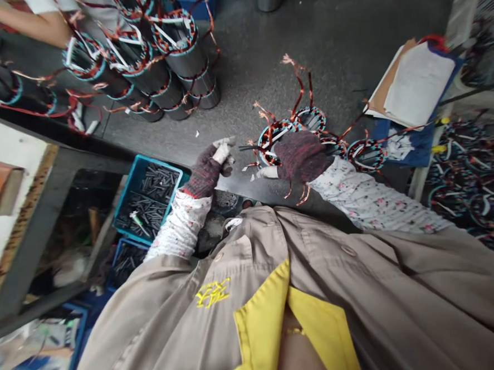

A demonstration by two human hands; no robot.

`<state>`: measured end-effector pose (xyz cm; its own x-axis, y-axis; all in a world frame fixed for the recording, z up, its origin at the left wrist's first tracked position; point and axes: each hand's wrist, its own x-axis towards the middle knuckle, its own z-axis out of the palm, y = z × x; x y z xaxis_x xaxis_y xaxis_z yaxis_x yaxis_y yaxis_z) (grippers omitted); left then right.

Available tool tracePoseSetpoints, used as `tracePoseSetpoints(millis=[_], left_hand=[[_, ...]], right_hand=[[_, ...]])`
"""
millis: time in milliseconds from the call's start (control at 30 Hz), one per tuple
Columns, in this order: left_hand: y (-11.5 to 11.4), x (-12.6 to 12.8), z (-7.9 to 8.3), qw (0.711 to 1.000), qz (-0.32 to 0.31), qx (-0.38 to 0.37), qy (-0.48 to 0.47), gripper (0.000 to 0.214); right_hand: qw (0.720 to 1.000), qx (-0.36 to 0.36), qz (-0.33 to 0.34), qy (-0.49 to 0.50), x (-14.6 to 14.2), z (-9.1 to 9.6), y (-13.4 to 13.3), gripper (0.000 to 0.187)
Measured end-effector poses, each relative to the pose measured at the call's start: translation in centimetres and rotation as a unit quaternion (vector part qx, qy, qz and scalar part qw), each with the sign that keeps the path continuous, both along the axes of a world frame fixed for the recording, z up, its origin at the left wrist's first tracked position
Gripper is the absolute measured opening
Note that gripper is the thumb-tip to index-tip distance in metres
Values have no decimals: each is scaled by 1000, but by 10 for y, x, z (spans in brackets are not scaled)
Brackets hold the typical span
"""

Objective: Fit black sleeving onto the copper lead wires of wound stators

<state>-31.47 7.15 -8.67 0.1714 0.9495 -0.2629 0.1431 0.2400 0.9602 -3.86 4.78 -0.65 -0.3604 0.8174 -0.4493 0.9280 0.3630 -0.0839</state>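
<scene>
My left hand [214, 167], in a dark red knitted glove with pale covered fingertips, is held above the bench with its fingers curled together. Whatever is in them, if anything, is hidden. My right hand [301, 156], gloved alike, lies across the near side of a motor stator [263, 139] with copper windings and blue-green edging. Its thumb points left along the rim; the other fingers are mostly hidden. Thin black sleeves [248, 147] stick out to the left of that stator. Twisted copper leads [297, 87] rise behind it, and another stator [366, 154] stands right of my wrist.
Stacked stators [181, 60] stand at the back left, near a co-worker's arm [28, 28]. A blue-green bin [121, 215] of short black sleeves sits left of me. Papers [419, 82] lie on the right, beside more wound stators [472, 165]. The grey bench [346, 34] stretches behind.
</scene>
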Motion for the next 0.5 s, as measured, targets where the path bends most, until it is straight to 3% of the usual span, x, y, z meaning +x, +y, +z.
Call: tracePoseSetpoints(millis=[100,200,367,500], left_hand=[[-17,0,-20,999,0,-49,-9,70],[-30,6,-43,998,-11,-50,-22,79],[-34,11,-76,998,-50,32,-13,72],[-24,11,-80,977,-133,140,94,43]], right_hand=[[1000,1,4,-25,0,-1,2,88],[999,14,4,-37,2,-7,2,91],[998,25,-1,-55,2,-11,2,95],[999,6,-13,-52,-1,-4,2,91]])
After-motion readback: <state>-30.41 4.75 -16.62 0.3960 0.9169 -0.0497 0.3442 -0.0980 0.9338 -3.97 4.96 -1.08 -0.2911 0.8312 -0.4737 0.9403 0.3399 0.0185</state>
